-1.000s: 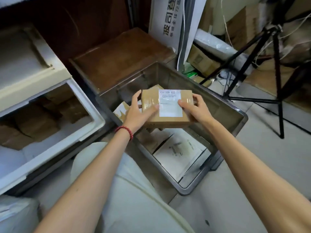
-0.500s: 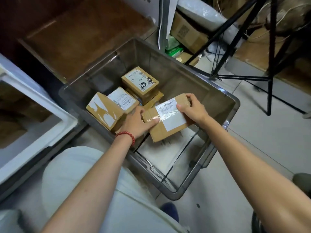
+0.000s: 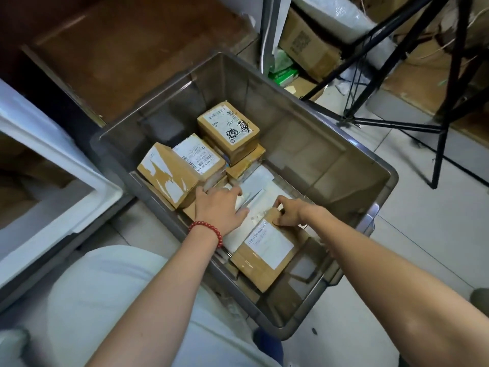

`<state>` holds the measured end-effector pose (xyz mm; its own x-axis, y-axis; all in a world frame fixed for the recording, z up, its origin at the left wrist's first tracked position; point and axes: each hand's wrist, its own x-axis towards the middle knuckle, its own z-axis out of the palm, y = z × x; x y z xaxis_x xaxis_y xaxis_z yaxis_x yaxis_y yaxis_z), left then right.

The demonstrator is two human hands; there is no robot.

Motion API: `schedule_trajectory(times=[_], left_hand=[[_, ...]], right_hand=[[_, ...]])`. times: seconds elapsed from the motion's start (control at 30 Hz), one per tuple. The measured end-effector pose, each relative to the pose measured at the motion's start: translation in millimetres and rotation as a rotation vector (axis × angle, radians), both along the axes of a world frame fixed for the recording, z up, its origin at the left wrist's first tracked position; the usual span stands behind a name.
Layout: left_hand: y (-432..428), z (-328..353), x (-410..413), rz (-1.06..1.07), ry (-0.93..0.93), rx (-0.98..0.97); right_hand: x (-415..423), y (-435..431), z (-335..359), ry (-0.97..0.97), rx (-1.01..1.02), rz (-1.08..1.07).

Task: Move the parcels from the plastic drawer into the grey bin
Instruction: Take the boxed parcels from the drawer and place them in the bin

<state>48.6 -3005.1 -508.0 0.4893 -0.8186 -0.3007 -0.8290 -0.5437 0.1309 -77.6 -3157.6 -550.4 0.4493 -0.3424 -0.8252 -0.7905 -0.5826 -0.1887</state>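
Observation:
The grey bin (image 3: 317,154) stands on the floor in front of me. A brown parcel with a white label (image 3: 264,250) lies flat in its near corner. My right hand (image 3: 289,210) grips that parcel's far edge with curled fingers. My left hand (image 3: 219,205) rests with straight fingers on a flat white envelope (image 3: 258,181) on the bin's floor. Three more brown parcels (image 3: 229,125) (image 3: 198,154) (image 3: 164,173) are stacked at the bin's left side. The white plastic drawer (image 3: 87,181) is open at the left edge, with brown parcels (image 3: 16,197) dimly seen inside.
A black tripod (image 3: 439,144) stands on the tiled floor right of the bin. A brown wooden board (image 3: 132,49) lies behind the bin. Cardboard boxes (image 3: 304,41) and a green pack (image 3: 283,71) sit at the back. My knee (image 3: 119,300) is just before the bin.
Both hands lowered the labelled parcel from above the bin into its near corner. My left hand has let go of it and moved onto the white envelope.

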Motion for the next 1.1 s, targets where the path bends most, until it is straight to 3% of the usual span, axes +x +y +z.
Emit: schedule_trajectory(times=[0.13,0.33,0.47,0.63,1.1], left_hand=[[6.1,13.3,21.1,0.113,-0.022,-0.057],[24.8,40.3,40.0,0.218,-0.075,-0.157],[53.2,52.5,41.3,0.27,-0.112,-0.222],[85.7,69.6,36.7,0.323,-0.169,-0.262],[226.2,115.6,45.9,0.707,-0.277,-0.272]], right_hand=[[4.0,0.3,-0.9,0.06,-0.01,0.023],[12.1,13.4,11.6,-0.04,-0.143,0.084],[36.0,26.9,38.5,-0.27,-0.307,0.097],[77.9,59.7,73.9,-0.538,-0.328,0.132],[149.3,181.4,164.5,-0.9,-0.23,0.389]])
